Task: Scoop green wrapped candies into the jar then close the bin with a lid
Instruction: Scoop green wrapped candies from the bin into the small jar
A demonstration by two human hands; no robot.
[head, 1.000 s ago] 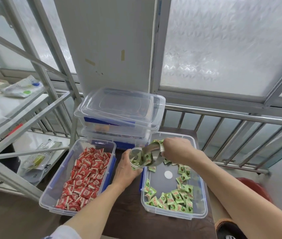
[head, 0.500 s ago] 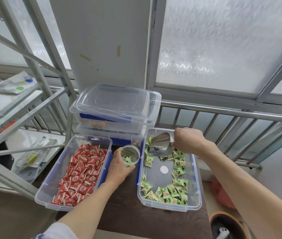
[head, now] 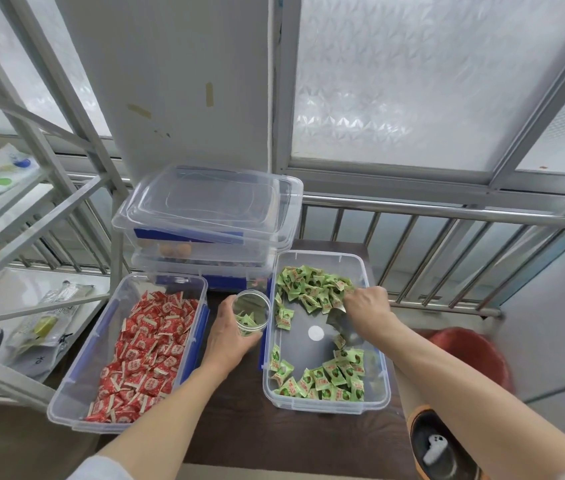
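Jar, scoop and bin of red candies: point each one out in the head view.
jar [head: 252, 311]: head view, on its clear side wall, above the left hand's fingers.
scoop [head: 338, 323]: head view, on the metal bowl below the right hand.
bin of red candies [head: 82, 374]: head view, on its left wall.

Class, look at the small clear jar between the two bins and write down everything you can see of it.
The jar is a small round container of clear plastic, as it looks, with no lid on and its mouth open. It tilts slightly toward the camera. A few green wrapped candies lie at its bottom; most of it is empty. The left hand wraps around its near side, holding it between the red candy bin and the green candy bin.
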